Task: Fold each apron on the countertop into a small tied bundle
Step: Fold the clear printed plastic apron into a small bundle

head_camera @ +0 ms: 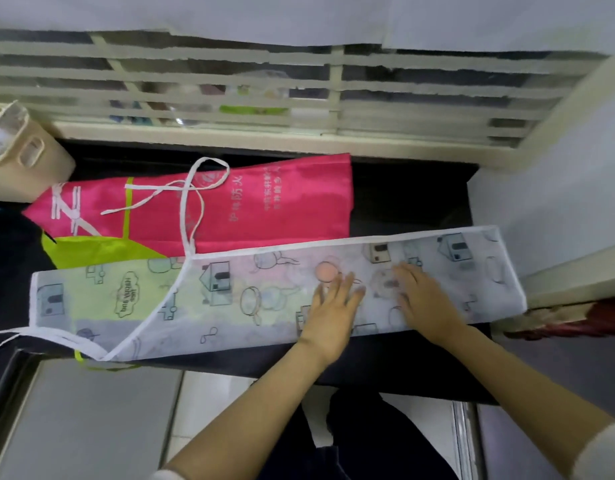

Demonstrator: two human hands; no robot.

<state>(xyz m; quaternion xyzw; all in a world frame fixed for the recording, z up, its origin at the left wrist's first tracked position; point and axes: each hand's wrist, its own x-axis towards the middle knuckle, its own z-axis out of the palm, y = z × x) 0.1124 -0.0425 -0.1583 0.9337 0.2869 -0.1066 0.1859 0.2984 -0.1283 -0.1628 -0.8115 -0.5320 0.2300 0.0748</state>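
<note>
Now the white printed apron (pixel 212 299) lies folded into a long strip across the dark surface (pixel 403 202), its far edge overlapping the pink apron (pixel 264 209) behind it. Both hands rest side by side on the strip's right half: the left hand (pixel 334 308) and the right hand (pixel 429 299) lie palm down, fingers straight and spread, grasping nothing. A white tie (pixel 191 188) loops over the pink apron. A beige basket (pixel 25 161) stands at the far left.

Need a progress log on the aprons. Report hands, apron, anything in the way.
Left hand and right hand both flat, pressing white printed apron. Apron folded to long strip, not bundled, not tied. Its strap lies across pink apron behind.
</note>
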